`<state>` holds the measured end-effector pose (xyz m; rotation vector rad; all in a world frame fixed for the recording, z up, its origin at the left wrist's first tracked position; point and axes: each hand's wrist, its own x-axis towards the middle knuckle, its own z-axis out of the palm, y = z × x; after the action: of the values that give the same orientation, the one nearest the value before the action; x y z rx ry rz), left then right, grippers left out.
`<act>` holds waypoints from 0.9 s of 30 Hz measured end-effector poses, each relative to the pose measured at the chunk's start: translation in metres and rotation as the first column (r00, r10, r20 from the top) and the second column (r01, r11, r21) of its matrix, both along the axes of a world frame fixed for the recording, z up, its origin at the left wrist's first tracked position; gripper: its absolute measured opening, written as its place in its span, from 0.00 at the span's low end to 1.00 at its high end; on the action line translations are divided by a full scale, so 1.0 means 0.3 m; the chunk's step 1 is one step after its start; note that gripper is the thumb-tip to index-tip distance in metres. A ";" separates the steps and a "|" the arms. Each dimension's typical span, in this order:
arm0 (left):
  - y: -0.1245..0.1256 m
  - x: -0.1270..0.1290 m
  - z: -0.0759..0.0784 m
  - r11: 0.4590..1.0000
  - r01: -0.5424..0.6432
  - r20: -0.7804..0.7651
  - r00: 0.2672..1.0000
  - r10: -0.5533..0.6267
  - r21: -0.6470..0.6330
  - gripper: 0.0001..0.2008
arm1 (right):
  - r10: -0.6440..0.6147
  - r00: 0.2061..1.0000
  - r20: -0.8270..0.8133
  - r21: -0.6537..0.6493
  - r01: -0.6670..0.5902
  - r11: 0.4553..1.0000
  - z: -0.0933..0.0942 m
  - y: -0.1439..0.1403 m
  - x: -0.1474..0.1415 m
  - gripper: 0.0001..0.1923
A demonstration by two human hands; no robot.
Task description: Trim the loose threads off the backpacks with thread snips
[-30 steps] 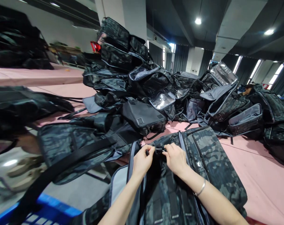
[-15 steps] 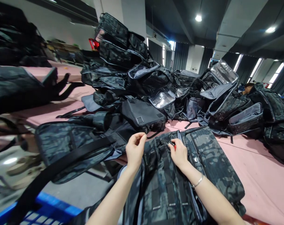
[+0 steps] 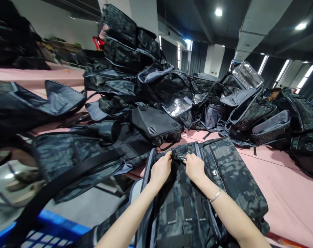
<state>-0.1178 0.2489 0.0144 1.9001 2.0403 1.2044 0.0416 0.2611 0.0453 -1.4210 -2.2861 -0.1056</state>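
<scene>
A dark camouflage backpack lies flat in front of me on a pink table. My left hand grips the fabric at the top edge of its front panel. My right hand, with a thin bracelet on the wrist, pinches the same top edge beside a small zipper pull. The two hands sit a few centimetres apart. Webbing straps run down the panel below them.
A large heap of similar camouflage bags covers the table behind, some with clear plastic windows. Another bag with a black strap lies at my left. A blue crate stands at the lower left. A person is partly visible at far right.
My left hand, lifted off the bag half a second ago, has come back down onto its top edge. A dark bag at the far left has shifted and now shows its grey lining.
</scene>
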 end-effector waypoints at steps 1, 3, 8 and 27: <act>0.005 -0.001 0.003 1.000 0.002 -0.025 1.000 -0.002 0.005 0.22 | -0.006 1.000 -0.001 -0.001 0.006 1.000 0.001 0.001 0.000 0.03; 0.011 -0.004 0.012 1.000 0.022 -0.070 0.997 -0.021 0.022 0.24 | -0.013 1.000 -0.007 -0.001 0.013 1.000 0.001 0.003 0.001 0.04; 0.036 -0.040 0.020 0.997 -0.003 -0.090 0.996 0.010 0.073 0.11 | -0.040 0.998 -0.046 -0.013 0.040 0.999 0.000 0.004 0.001 0.08; 0.026 0.009 0.003 0.999 0.032 -0.496 0.867 -0.040 -0.026 0.13 | 0.040 0.995 0.092 0.009 -0.041 0.999 -0.022 0.011 -0.011 0.04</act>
<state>-0.1152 0.2567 0.0154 2.4259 2.2087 0.7282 0.0383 0.2645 0.0387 -1.3897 -2.3837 -0.1731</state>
